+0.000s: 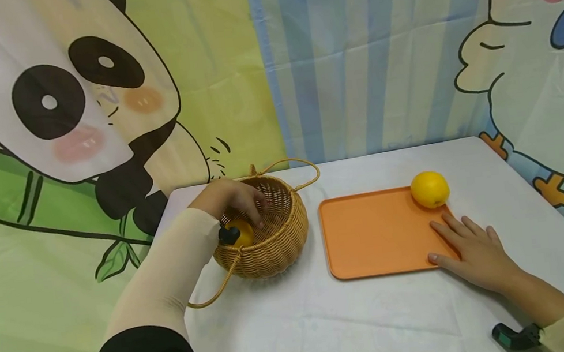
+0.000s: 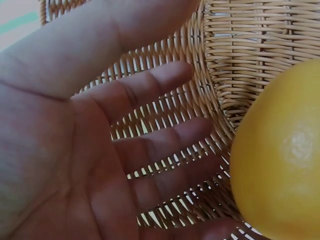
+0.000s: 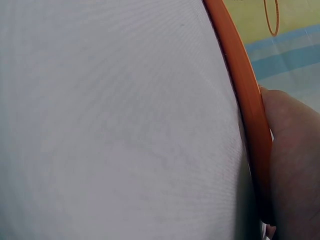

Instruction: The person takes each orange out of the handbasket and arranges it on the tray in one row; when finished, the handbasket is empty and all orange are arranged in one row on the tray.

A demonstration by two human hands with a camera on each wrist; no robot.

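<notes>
My left hand (image 1: 243, 201) reaches over the far left rim into a wicker basket (image 1: 282, 248). Its fingers are loosely extended and hold nothing; in the left wrist view the palm (image 2: 60, 160) faces a smooth yellow fruit (image 2: 282, 155), apart from most of the fingers. That fruit (image 1: 243, 235) lies inside the basket, partly hidden by the wrist camera. On the right, my right hand (image 1: 473, 253) lies with spread fingers over the right edge of an orange tray (image 1: 372, 238). A yellow lemon (image 1: 430, 189) sits at the tray's far right corner, just beyond those fingertips.
The basket's two looped handles, one far handle (image 1: 309, 181) and one near handle (image 1: 217, 294), stick out sideways. A white cloth (image 1: 331, 333) covers the table. Printed curtains (image 1: 353, 63) hang close behind its far edge.
</notes>
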